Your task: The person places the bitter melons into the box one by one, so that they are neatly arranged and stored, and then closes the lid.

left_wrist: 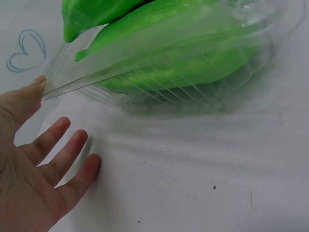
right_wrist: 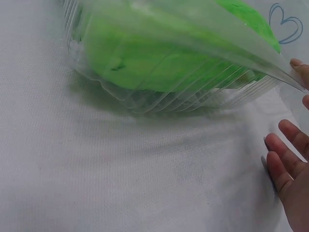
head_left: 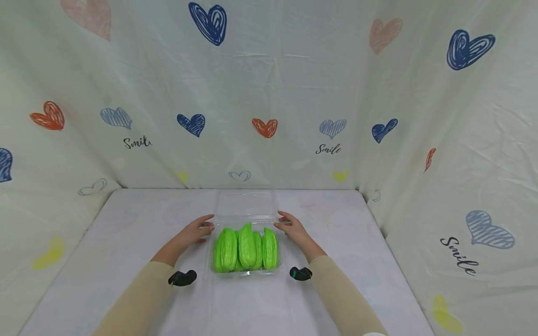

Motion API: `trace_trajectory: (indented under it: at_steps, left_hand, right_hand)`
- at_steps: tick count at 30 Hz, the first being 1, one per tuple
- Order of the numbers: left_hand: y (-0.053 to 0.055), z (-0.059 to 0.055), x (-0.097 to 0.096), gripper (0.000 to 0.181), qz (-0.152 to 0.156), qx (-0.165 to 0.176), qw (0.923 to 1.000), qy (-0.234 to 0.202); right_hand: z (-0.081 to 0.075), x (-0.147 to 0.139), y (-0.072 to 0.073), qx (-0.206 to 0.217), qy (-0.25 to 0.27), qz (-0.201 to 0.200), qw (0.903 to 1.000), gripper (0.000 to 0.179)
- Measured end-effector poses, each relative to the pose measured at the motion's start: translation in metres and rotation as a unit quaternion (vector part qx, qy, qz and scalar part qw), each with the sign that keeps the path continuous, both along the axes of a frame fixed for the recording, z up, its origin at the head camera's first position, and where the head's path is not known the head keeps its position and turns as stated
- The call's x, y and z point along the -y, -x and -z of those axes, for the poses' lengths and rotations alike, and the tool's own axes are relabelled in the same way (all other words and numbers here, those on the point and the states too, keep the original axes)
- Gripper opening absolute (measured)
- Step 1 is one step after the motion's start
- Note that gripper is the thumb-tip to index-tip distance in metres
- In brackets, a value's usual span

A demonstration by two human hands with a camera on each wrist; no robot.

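Observation:
A clear plastic clamshell box (head_left: pixel 245 274) lies on the table, its see-through lid (head_left: pixel 245 205) raised at the back. Several bright green gourds, shaped like bitter melons (head_left: pixel 247 247), lie side by side in it, tips pointing away. At the left side of the box, my left hand (head_left: pixel 197 231) pinches the plastic edge with thumb and forefinger; its other fingers (left_wrist: pixel 67 150) spread apart below. My right hand (head_left: pixel 294 228) pinches the edge on the opposite side, its lower fingers (right_wrist: pixel 285 159) loose beside the box. Glare on the plastic partly blurs the gourds in both wrist views.
A white cloth covers the table (head_left: pixel 138 224). Behind and on both sides hangs a pale curtain (head_left: pixel 277 84) printed with hearts and "Smile". Black wrist devices (head_left: pixel 182 278) show near both sleeves.

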State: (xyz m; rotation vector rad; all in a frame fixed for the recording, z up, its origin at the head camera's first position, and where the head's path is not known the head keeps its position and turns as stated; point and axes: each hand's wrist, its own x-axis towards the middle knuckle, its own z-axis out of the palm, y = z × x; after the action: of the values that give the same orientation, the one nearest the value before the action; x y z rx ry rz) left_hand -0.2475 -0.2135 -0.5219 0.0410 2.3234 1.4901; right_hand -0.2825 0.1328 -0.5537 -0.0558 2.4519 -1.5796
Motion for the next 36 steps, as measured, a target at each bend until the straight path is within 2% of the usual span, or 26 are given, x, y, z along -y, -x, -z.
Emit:
trace_trajectory:
  at_steps: [10,20,27,36]
  left_hand:
    - [-0.0014,-0.0008,-0.0002,0.056,0.002,-0.003,0.9999,-0.010]
    - [-0.0026,-0.0005,-0.0020,0.057,-0.014,0.001,0.9997,-0.018]
    - [-0.0014,0.0041,-0.0015,0.057,-0.015,-0.007,0.9998,-0.008]
    - [-0.0020,0.0037,-0.0026,0.057,-0.017,-0.017,0.9997,0.002]
  right_hand:
    - [-0.0003,0.0011,-0.0026,-0.012,0.005,-0.006,0.9999,0.056]
    - [-0.0004,0.0005,-0.0041,-0.018,0.013,-0.008,0.9997,0.056]
    - [0.0000,0.0010,-0.0036,-0.021,0.019,-0.005,0.9996,0.056]
    - [-0.0009,0.0007,-0.0037,-0.022,0.028,-0.002,0.9994,0.056]
